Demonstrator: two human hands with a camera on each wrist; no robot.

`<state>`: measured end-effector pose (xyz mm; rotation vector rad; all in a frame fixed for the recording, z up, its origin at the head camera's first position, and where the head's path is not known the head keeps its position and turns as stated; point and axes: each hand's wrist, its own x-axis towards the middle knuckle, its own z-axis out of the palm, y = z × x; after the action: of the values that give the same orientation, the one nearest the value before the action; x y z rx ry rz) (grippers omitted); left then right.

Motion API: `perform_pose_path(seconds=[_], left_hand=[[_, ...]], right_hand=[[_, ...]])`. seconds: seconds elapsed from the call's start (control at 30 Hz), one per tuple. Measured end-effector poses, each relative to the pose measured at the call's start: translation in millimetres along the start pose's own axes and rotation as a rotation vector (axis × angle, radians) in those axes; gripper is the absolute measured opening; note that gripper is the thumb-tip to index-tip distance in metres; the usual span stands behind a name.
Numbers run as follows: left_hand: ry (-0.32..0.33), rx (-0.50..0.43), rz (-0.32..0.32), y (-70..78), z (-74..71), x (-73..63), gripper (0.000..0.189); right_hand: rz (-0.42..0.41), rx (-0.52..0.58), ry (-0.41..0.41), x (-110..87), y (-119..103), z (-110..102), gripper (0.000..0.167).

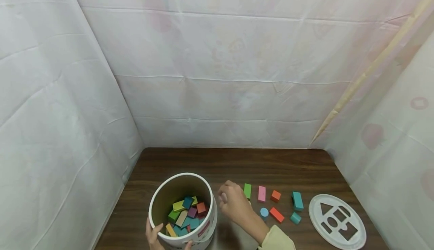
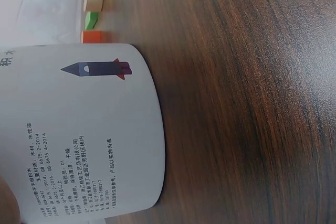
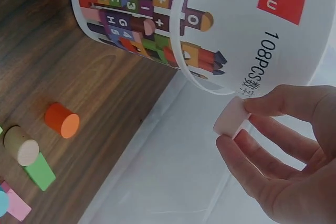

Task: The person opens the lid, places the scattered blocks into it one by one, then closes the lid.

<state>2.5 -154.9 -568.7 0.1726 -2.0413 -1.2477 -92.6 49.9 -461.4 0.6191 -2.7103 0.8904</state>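
My left hand [image 1: 153, 235] grips the near left side of a white bucket [image 1: 211, 220], fingertips at its rim. Colourful wooden blocks [image 1: 192, 212] lie inside. In the right wrist view, my right hand [image 3: 286, 145] pinches a pale pink cylinder block [image 3: 231, 118] between thumb and fingers, just outside the bucket's rim. From the head view, that hand is raised over the table to the right of the bucket. Printed text and a rocket picture show on the bucket's wall [image 2: 79, 108] in the left wrist view.
Right of my right hand, loose blocks lie on the dark wooden table [image 1: 237, 163], among them a pink block [image 1: 262, 194], a blue cylinder [image 1: 264, 212] and a teal block [image 1: 297, 201]. Farther right is a white lid [image 1: 317, 218] with shaped holes. White sheets [image 1: 217, 99] surround the table.
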Motion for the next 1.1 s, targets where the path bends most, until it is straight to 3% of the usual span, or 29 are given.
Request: perform_pose_path(seconds=[0.43,0.67,0.77,1.1], left_hand=[[0.036,0.012,0.109,-6.4,2.8,-1.0,0.111],[0.000,0.013,0.009,-1.5,1.0,-1.0,0.110],[-0.004,0.012,0.002,0.2,0.3,0.4,0.109],[0.013,0.018,0.091,-5.3,1.1,0.4,0.109]], right_hand=[[-0.010,0.047,0.007,3.6,-14,-15,0.016],[-0.042,0.048,0.027,3.6,-22,-20,0.012],[-0.052,0.042,0.033,4.3,-25,-22,0.012],[-0.097,0.058,0.014,5.2,-38,-26,0.016]])
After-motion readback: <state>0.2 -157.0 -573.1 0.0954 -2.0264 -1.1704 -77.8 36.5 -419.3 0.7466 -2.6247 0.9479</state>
